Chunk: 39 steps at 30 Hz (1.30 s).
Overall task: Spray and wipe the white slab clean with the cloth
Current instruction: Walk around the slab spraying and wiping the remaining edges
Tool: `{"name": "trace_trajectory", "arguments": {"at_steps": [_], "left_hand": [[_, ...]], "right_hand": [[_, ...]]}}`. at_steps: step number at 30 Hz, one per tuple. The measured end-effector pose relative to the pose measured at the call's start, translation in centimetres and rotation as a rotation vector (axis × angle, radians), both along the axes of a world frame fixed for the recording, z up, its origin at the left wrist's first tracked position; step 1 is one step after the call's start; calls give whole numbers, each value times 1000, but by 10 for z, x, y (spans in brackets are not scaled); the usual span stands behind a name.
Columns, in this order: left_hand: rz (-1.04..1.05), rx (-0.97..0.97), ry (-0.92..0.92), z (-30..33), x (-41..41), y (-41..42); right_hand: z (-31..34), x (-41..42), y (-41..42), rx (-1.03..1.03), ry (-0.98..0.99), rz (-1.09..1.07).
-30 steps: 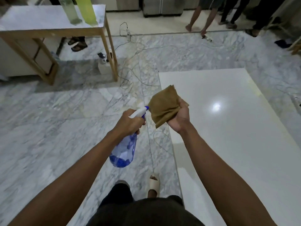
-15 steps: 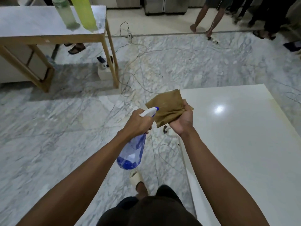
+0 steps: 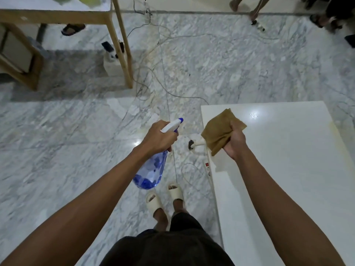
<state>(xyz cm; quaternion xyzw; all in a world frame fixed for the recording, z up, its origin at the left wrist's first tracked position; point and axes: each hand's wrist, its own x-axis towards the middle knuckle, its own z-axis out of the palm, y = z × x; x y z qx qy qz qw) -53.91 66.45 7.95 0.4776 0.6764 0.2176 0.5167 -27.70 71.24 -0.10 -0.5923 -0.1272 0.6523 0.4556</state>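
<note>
The white slab (image 3: 288, 160) fills the right side, glossy, with a light glare and a few droplets near its far left corner. My right hand (image 3: 235, 142) grips a folded brown cloth (image 3: 219, 129) above the slab's left edge. My left hand (image 3: 158, 138) holds a clear blue spray bottle (image 3: 151, 170) by its white and blue trigger head, over the marble floor to the left of the slab. The nozzle points toward the cloth, and the two hands are apart.
A power strip (image 3: 208, 167) and cables (image 3: 153, 77) lie on the marble floor beside the slab's left edge. A wooden table (image 3: 121, 45) stands at far left with a white box under it. Other people's feet (image 3: 251, 10) show at the top. My sandalled feet (image 3: 165, 196) are below.
My hands have separated: the cloth moved right over the slab and away from the nozzle. The view has tilted down, and I have stepped closer to the slab's corner.
</note>
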Motion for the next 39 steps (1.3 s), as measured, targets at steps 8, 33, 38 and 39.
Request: {"name": "trace_trajectory", "arguments": {"at_steps": [8, 33, 38, 39], "left_hand": [[93, -3, -17, -15, 8, 45], [222, -110, -14, -95, 17, 49], [224, -96, -39, -101, 23, 41], [218, -97, -50, -102, 24, 39]], "right_hand": [[-10, 8, 115, 254, -971, 256], [-166, -35, 172, 138, -1749, 738], [-169, -38, 171, 124, -1770, 710], [-170, -38, 170, 119, -1767, 703]]}}
